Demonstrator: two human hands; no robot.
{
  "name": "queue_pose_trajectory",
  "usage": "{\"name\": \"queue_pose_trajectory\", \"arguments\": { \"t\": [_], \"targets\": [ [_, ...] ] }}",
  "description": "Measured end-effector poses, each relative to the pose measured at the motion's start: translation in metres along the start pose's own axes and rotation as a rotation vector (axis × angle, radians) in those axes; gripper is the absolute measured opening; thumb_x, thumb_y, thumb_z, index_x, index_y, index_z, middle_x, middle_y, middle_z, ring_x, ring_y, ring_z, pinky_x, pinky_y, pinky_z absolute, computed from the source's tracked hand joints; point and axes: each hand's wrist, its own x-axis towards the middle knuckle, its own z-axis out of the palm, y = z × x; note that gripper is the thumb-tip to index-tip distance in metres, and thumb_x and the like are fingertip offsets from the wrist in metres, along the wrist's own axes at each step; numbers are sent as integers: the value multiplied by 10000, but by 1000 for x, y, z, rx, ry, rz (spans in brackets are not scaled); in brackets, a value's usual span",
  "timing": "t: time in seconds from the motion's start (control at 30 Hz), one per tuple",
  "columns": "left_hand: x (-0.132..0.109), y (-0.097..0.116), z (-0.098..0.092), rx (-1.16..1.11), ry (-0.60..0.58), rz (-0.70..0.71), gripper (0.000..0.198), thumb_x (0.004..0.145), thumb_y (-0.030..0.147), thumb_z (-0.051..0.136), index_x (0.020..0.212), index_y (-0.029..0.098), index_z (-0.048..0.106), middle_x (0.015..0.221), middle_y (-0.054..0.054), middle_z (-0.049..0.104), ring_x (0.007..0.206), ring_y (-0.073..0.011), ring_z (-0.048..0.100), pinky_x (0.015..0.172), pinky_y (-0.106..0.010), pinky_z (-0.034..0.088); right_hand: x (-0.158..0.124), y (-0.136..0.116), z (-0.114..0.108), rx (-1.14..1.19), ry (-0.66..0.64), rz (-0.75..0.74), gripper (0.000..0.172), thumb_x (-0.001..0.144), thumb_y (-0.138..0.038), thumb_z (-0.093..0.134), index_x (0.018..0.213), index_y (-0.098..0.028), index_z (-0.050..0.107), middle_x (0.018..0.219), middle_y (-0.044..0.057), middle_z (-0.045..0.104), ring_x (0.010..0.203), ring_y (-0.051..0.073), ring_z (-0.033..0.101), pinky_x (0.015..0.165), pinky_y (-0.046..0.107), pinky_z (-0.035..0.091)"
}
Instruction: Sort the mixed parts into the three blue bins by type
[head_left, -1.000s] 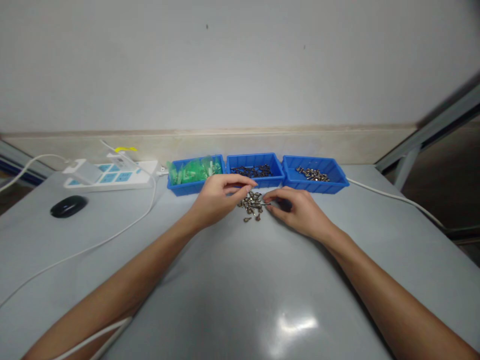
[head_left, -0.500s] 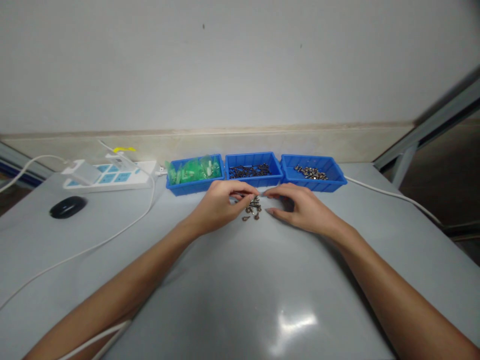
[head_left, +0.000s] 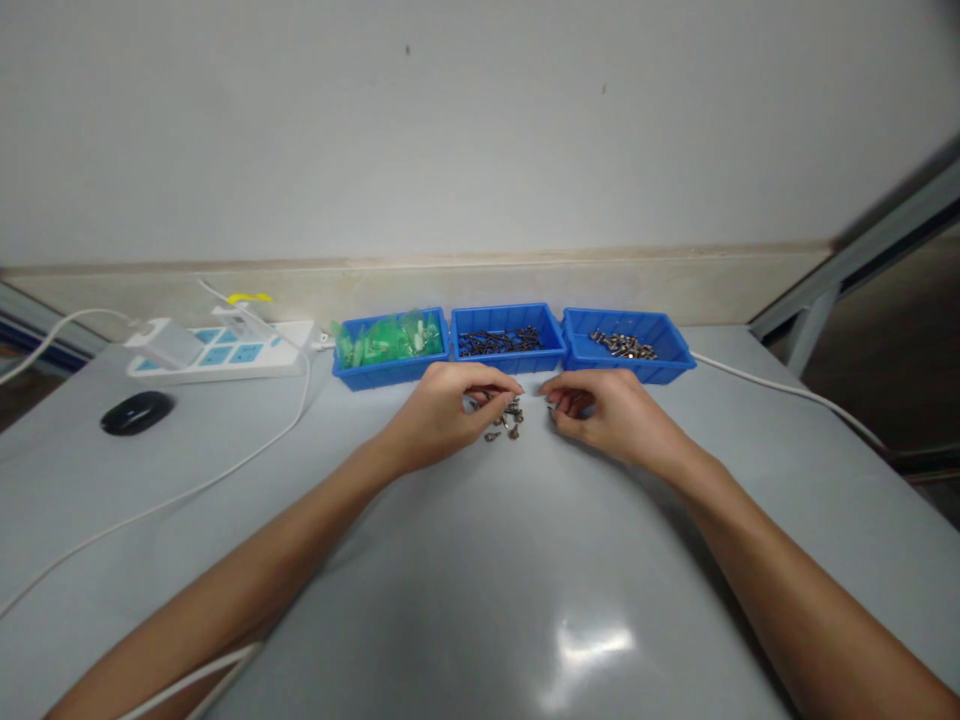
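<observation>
Several small metal screws (head_left: 514,432) lie in a loose pile on the grey table (head_left: 480,560). Over the left side of the pile is my left hand (head_left: 442,415), its thumb and fingers closed around something I cannot make out. To the right of the pile, my right hand (head_left: 611,412) has its thumb and index finger drawn together; a tiny dark thing shows at the thumb tip, too small to name. The two hands are a short gap apart and do not touch.
Behind the hands stand three blue bins: one with green bags (head_left: 390,340), one with dark screws (head_left: 501,342), one with shiny metal parts (head_left: 624,346). At the left are a white power strip (head_left: 225,375), a black mouse (head_left: 136,413) and a white cable (head_left: 225,482).
My right hand has moved slightly right, away from the pile, and its fingers have closed together. My left hand has shifted a little to the right.
</observation>
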Motion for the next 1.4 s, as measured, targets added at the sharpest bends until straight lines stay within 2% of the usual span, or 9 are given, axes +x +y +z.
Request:
{"name": "queue_pose_trajectory", "arguments": {
  "t": [0.13, 0.23, 0.37, 0.63, 0.8, 0.93, 1.07, 1.23, 1.4],
  "targets": [
    [-1, 0, 1, -25, -3, 8, 180, 884, 156, 616, 963, 152, 777, 942, -70, 797, 822, -163, 744, 783, -240, 590, 4, -4, 2, 370, 19, 136, 267, 738, -195, 708, 993, -178, 785, 942, 80, 793, 749, 207, 718, 725, 336, 578],
    [-1, 0, 3, -58, -3, -23, 186, 870, 147, 615, 961, 153, 777, 931, -66, 795, 804, -160, 743, 774, -241, 599, 6, -7, 2, 625, 51, 192, 262, 708, -297, 808, 938, -175, 783, 917, 87, 795, 830, 232, 744, 815, 370, 597],
    [-1, -1, 7, -169, -6, -115, 176, 869, 196, 645, 989, 139, 759, 913, -72, 789, 806, -165, 750, 765, -243, 613, 6, -14, 3, 766, 108, 263, 311, 633, -360, 903, 860, -187, 779, 792, 65, 778, 763, 214, 737, 798, 368, 594],
    [1, 3, 8, -466, 7, -276, 201, 806, 283, 767, 909, 130, 686, 832, -74, 767, 792, -178, 758, 748, -253, 618, 6, -23, 9, 968, 196, 350, 318, 529, -322, 961, 764, -216, 775, 752, 35, 770, 715, 189, 726, 782, 351, 591],
    [1, 0, 9, -541, 1, -284, 230, 784, 299, 788, 919, 135, 702, 838, -67, 760, 809, -184, 756, 767, -273, 618, 7, -23, 13, 1038, 155, 371, 329, 530, -333, 962, 774, -211, 779, 779, 48, 781, 739, 197, 736, 835, 378, 594],
    [6, -8, 8, -563, 118, -315, 278, 750, 348, 822, 888, 130, 719, 848, -70, 761, 798, -186, 749, 773, -281, 619, 7, -17, 15, 872, 185, 293, 306, 680, -385, 888, 914, -211, 792, 904, 72, 798, 843, 234, 752, 879, 408, 589],
    [13, -17, 2, -523, 307, -312, 370, 745, 385, 835, 974, 109, 742, 954, -108, 781, 924, -229, 757, 921, -338, 610, 4, -11, 14, 288, 135, 23, 224, 882, -292, 694, 1086, -244, 773, 1097, 69, 782, 996, 268, 728, 935, 438, 553],
    [14, -18, -2, -524, 218, -337, 534, 789, 349, 806, 1246, 99, 689, 1255, -148, 720, 1161, -265, 696, 1087, -397, 532, 1, -7, 13, 2, -24, -241, 315, 934, -176, 574, 1195, -251, 735, 1199, 60, 751, 1102, 249, 696, 998, 406, 518],
    [10, -9, 0, -403, 195, -307, 292, 836, 307, 735, 1048, 111, 779, 1168, -122, 757, 1117, -258, 710, 1041, -381, 563, 3, -3, 11, -103, -68, -315, 283, 950, -177, 547, 1141, -218, 754, 1130, 83, 760, 1038, 240, 704, 949, 365, 532]
  ]
}}
